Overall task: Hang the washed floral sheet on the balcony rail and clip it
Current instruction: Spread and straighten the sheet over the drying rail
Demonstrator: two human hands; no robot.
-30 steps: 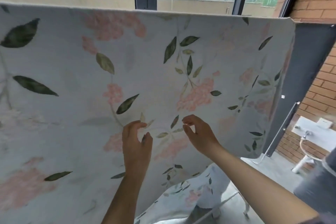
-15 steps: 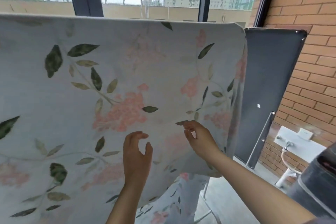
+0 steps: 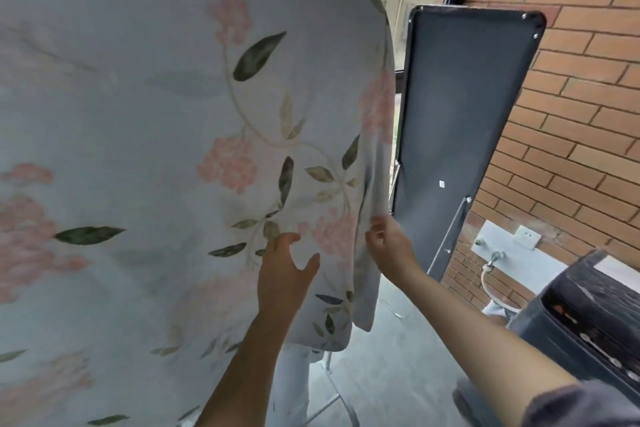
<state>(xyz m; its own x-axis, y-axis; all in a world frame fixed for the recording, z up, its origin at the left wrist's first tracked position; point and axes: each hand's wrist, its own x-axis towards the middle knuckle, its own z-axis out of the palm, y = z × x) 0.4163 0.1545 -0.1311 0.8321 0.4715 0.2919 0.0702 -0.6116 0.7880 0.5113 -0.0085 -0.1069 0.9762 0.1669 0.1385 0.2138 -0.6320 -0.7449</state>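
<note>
Sheet placement was inspected first: the white floral sheet [image 3: 156,114], thin cloth printed with pink blossom and dark green leaves, hung draped over a support hidden beneath its top fold, its right side edge falling just left of the tall dark grey upright panel [image 3: 460,114]. The left hand [image 3: 284,274], well left of that panel, was open with fingers spread and palm toward the cloth; contact could not be confirmed. The right hand [image 3: 388,246], just left of the panel's lower half, had its fingers curled on the sheet's side hem and appeared to pinch it. No clip was visible. The step in hand was judged to be smoothing and squaring the right edge ahead of clipping. Recommended practice: draw the hem gently toward the panel while the spread palm sweeps creases outward, keep both hanging halves level so damp cloth does not creep off the support, and keep the lower corner off the grey concrete floor [image 3: 381,374] below the panel. Clips should go on the top fold, nearest the panel first.
</note>
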